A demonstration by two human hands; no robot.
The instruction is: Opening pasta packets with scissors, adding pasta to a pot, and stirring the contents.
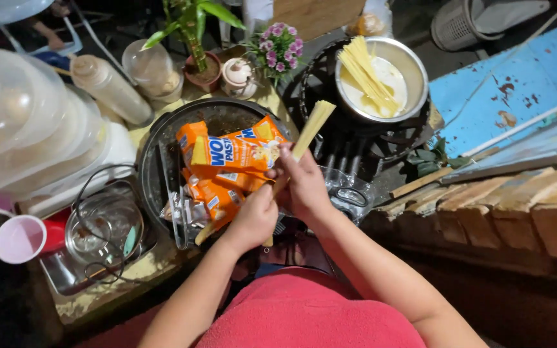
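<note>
I read both hands as closed on one bundle of dry spaghetti [311, 129]. My right hand [304, 187] grips it near the middle; my left hand [253, 219] holds the lower end, which shows just below the fist. The bundle is tilted, its upper end pointing toward the metal pot [414, 71] on the black burner stand [330, 71].

Current layout:
- The pot holds pale liquid, with a first batch of spaghetti strands [365, 74] leaning on its rim.
- Orange pasta packets [233, 154] lie in a dark round pan [156, 148] just beside my hands.
- A clear lid [104, 225] and a pink cup [17, 240] sit on the tabletop [156, 264] to the left.

Risks, as I judge them:
1. Uneven grip pressure could snap the strands; loose ends would scatter over the packets or down through the burner stand.
2. The leaning strands overhang the rim; a knock from the bundle could tip them out.
3. If the liquid is hot, a low reach over the pot exposes my right hand to steam or splash.
</note>
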